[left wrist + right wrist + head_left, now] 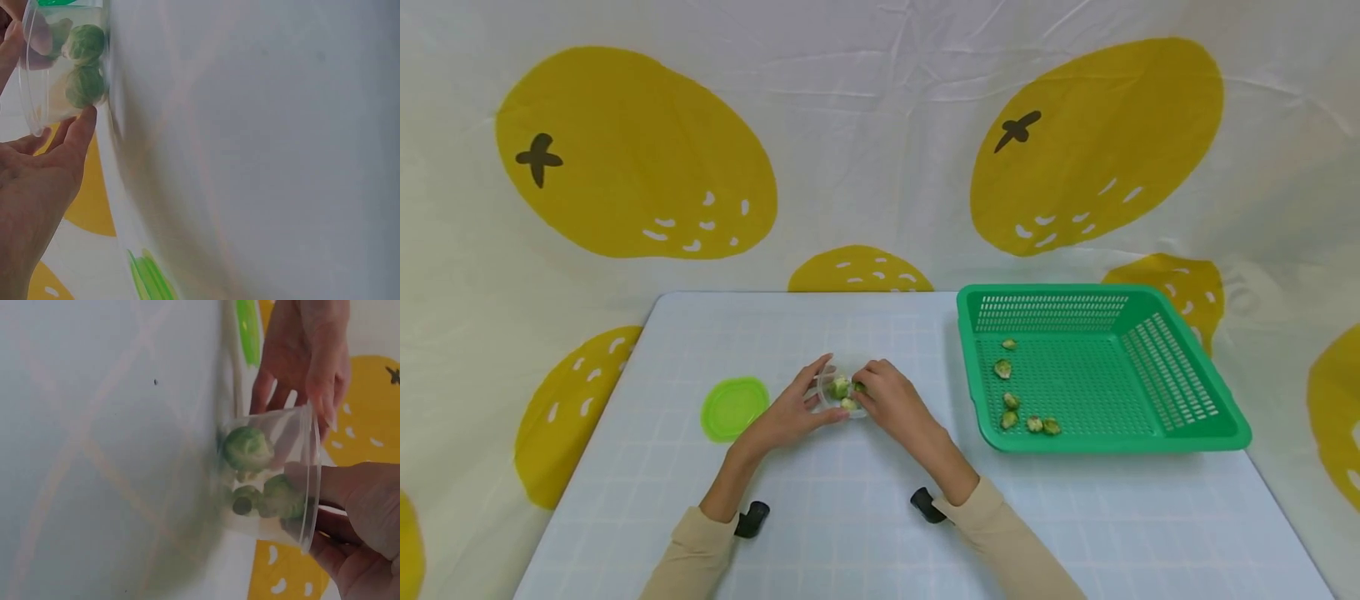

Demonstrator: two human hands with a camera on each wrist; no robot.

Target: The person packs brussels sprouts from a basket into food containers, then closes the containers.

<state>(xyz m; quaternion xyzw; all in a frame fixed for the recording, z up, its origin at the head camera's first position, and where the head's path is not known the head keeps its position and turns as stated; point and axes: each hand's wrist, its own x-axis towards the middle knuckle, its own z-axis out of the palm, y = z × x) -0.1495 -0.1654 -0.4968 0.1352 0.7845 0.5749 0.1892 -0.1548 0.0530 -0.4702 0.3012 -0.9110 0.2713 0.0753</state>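
A clear round plastic container (259, 422) stands on the table with several Brussels sprouts (839, 387) inside. My left hand (788, 413) holds its side, thumb at the near edge and fingers round the far left. From the right, my right hand (897, 403) reaches over the rim, its fingertips down inside the container. There it pinches a Brussels sprout (281, 495), seen through the clear wall in the right wrist view and partly covered by the fingers. Two more sprouts (85, 86) show low in the container in the left wrist view.
A lime-green round lid (734, 408) lies flat left of the container. At the right stands a large green plastic basket (1112, 444), several Brussels sprouts (1003, 369) along its left and front side. The table (842, 517) has a pale checked cover; a fruit-printed curtain (880, 167) hangs behind.
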